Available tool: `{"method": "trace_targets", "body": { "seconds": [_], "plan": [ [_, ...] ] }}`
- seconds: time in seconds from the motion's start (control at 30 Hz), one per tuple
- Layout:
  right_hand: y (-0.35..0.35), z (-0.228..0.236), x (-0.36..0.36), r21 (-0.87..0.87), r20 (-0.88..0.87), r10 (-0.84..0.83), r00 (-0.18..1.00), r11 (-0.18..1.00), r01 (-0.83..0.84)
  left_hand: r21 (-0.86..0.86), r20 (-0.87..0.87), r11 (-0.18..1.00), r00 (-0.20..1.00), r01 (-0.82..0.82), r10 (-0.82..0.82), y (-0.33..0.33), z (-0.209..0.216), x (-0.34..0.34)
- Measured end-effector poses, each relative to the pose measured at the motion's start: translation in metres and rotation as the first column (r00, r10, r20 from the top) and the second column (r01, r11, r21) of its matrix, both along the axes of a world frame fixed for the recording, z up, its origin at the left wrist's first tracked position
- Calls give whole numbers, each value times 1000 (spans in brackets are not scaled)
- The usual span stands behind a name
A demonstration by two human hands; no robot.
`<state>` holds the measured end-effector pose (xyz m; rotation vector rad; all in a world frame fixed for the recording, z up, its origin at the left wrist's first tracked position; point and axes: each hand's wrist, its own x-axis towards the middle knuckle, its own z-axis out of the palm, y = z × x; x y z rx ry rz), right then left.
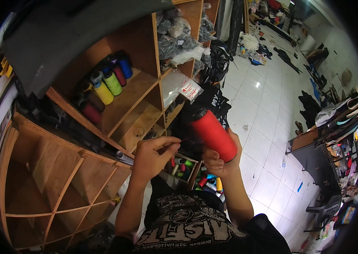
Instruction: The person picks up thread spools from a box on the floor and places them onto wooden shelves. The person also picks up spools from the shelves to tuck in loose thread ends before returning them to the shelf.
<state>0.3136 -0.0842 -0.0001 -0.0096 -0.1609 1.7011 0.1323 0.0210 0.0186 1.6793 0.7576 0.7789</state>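
A red thread spool point(214, 134) tilts leftward before the person's torso, its lower part gripped in the curled fingers of the right hand point(229, 157). The left hand point(155, 155), palm inward, pinches a fine thread point(186, 139). Pale lettering covers the black T-shirt point(187, 218); a plastic packet point(190, 89) bears red print.

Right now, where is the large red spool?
In the head view, the large red spool is right of centre, held in the right hand, with the left hand leftward.
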Motion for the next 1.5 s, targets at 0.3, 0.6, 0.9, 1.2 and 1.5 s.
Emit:
{"method": "trace_targets", "body": {
  "seconds": [0.3, 0.6, 0.9, 1.2, 1.5],
  "plan": [
    [-3, 11, 21, 112, 670, -327, 666, 932, 344, 278, -66, 959, 997, 54, -37, 0, -10, -6],
    [11, 37, 12, 620, 453, -241, -858, 777, 109, 495, -79, 858, 990, 138, -114, 0, 12, -4],
    [2, 41, 1, 388, 918, -376, -127, 918, 84, 50, 29, 910, 910, 413, -414, 49, 16, 8],
    [14, 31, 5, 263, 932, -341, 123, 870, 418, -136, 380, 944, 896, 300, -230, 32, -21, 0],
    [28, 33, -6, -127, 768, -84, 635, 951, 280, -163, 763, 801, 588, 576, -268, 30, -14, 32]
  ]
}}
